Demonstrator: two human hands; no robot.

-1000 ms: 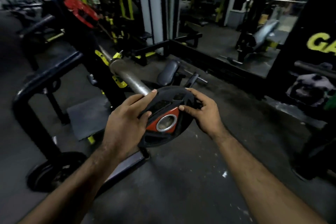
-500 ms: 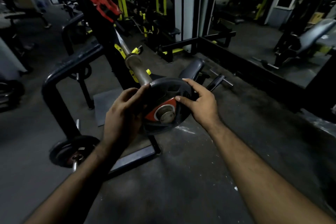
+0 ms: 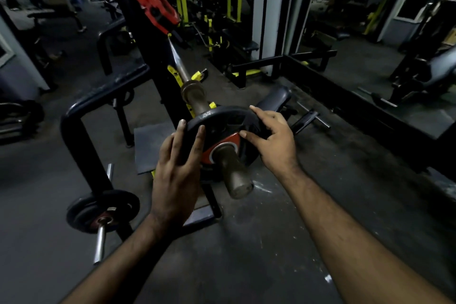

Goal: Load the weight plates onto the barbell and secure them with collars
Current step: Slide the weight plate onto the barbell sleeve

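A black weight plate (image 3: 223,123) with a red hub sits partway along the barbell sleeve (image 3: 234,175), whose blunt end sticks out toward me. My left hand (image 3: 176,168) holds the plate's left rim with fingers spread over its face. My right hand (image 3: 272,142) grips the right rim, thumb on the front. The bar (image 3: 179,63) runs away from me up to the black rack upright (image 3: 148,39). Two red collars (image 3: 154,7) hang high on that upright.
A second black plate (image 3: 103,210) rests on a low storage peg at lower left. A black frame rail (image 3: 98,96) stands left of the bar. A padded bench part (image 3: 277,97) lies on the floor behind the plate. Machines fill the back.
The plate has slid over the sleeve's end and further along it; the sleeve end now pokes out through the hub. My view has shifted, and both hands stay on the rim.
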